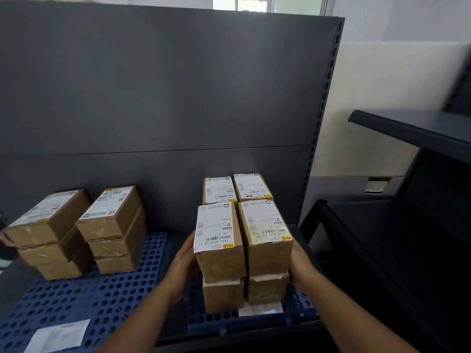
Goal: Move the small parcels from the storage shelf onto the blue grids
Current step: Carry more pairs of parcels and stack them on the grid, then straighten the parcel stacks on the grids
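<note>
A dark grey shelf (175, 324) carries two blue grids lying flat, side by side. The left grid (107, 301) bears two parcel stacks and a paper slip; the right grid (300, 305) bears four stacks.

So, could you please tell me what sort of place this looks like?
Probably a parcel storeroom or sorting depot: dark metal shelving, stacked cardboard parcels with barcoded shipping labels, and blue perforated grids beneath them.
</note>
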`<action>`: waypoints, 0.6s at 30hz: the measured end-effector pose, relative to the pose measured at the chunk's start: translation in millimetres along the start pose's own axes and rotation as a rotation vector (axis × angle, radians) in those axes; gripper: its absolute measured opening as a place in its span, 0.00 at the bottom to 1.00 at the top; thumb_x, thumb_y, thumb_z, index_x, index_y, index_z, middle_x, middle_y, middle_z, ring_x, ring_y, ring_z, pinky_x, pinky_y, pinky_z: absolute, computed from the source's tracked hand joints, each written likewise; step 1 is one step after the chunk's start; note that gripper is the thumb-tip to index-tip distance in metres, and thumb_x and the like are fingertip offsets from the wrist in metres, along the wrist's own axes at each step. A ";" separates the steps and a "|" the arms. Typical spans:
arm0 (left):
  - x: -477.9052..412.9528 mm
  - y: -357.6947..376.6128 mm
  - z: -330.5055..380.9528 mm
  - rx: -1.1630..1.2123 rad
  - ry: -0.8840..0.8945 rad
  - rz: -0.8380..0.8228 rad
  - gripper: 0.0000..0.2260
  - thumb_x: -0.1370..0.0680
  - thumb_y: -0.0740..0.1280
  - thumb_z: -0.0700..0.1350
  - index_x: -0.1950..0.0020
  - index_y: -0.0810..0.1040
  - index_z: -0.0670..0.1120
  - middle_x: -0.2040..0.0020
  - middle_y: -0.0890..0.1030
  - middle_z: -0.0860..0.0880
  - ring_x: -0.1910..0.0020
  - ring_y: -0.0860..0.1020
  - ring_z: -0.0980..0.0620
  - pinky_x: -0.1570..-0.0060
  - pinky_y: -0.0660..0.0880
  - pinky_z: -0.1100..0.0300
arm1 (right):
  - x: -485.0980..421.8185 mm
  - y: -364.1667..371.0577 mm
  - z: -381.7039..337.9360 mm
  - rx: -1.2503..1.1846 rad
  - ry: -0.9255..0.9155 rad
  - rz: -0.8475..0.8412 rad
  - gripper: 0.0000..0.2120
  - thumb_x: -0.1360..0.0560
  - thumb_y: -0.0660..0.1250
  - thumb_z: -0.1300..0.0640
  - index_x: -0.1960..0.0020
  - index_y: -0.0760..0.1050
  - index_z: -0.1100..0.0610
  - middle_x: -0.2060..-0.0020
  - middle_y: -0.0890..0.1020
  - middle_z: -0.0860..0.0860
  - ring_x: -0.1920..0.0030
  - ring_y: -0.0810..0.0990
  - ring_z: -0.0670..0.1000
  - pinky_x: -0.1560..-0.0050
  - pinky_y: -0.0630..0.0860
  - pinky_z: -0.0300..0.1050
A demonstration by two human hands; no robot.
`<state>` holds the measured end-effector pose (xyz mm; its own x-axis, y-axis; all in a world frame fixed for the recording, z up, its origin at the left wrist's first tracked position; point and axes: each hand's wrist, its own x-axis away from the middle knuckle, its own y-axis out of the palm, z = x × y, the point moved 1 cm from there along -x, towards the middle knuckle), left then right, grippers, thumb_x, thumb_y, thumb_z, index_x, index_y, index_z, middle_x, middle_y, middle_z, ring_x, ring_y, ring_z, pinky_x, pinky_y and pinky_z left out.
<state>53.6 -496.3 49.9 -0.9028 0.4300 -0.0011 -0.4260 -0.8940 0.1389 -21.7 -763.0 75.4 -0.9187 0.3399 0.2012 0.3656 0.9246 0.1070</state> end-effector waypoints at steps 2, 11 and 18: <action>3.1 -1.5 0.9 0.018 0.002 0.003 0.27 0.27 0.68 0.62 0.28 0.69 0.62 0.32 0.76 0.52 0.34 0.76 0.46 0.40 0.75 0.42 | 5.3 -0.5 -3.0 0.022 -0.022 -0.004 0.10 0.22 0.63 0.48 0.43 0.79 0.44 0.52 0.86 0.49 0.52 0.85 0.51 0.57 0.79 0.48; 41.1 -8.5 12.7 -0.045 0.082 0.142 0.28 0.28 0.71 0.62 0.29 0.70 0.62 0.31 0.76 0.53 0.32 0.74 0.50 0.32 0.68 0.40 | 29.3 -22.2 -15.3 0.147 -0.133 0.152 0.14 0.19 0.58 0.51 0.34 0.73 0.44 0.37 0.77 0.48 0.39 0.76 0.50 0.36 0.73 0.59; 96.7 1.3 41.9 -0.312 0.247 0.252 0.23 0.28 0.68 0.54 0.34 0.71 0.64 0.33 0.75 0.54 0.34 0.73 0.54 0.38 0.71 0.57 | 79.3 -49.2 -37.2 0.379 -0.378 0.176 0.15 0.19 0.59 0.55 0.34 0.72 0.45 0.38 0.77 0.46 0.39 0.74 0.44 0.46 0.70 0.40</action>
<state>-31.8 -450.6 91.4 -0.9511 0.1861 -0.2463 -0.1552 -0.9780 -0.1397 -107.0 -788.0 122.2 -0.8638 0.4685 -0.1856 0.5032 0.8217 -0.2676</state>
